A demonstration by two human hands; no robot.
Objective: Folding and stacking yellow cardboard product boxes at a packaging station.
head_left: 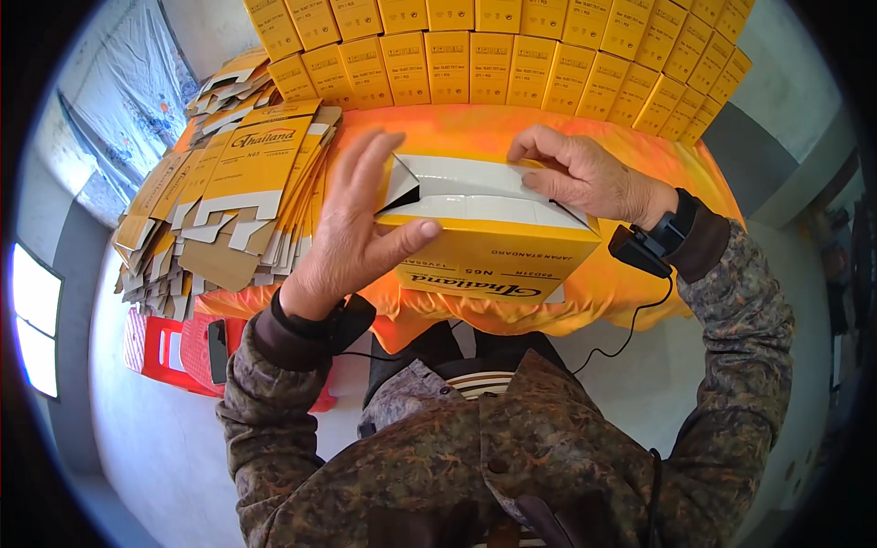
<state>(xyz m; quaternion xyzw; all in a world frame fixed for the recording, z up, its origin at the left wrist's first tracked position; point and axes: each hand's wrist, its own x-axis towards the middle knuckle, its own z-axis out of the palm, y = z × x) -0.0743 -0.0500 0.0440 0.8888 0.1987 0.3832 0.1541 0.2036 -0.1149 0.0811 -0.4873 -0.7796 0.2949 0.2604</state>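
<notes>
A yellow cardboard box with black lettering stands in front of me, its top partly open. Its white inner flaps show along the upper edge, with a dark gap at the left corner. My left hand is by the box's left end, fingers stretched upward and apart, the thumb over the near top edge. At the far right, my right hand pinches the far white flap between thumb and curled fingers. The inside of the box is mostly hidden.
A heap of flattened yellow cartons lies at the left. Stacked rows of closed yellow boxes line the back of the table. An orange cloth covers the table. Below on the left is a red plastic stool; a black cable hangs at the right.
</notes>
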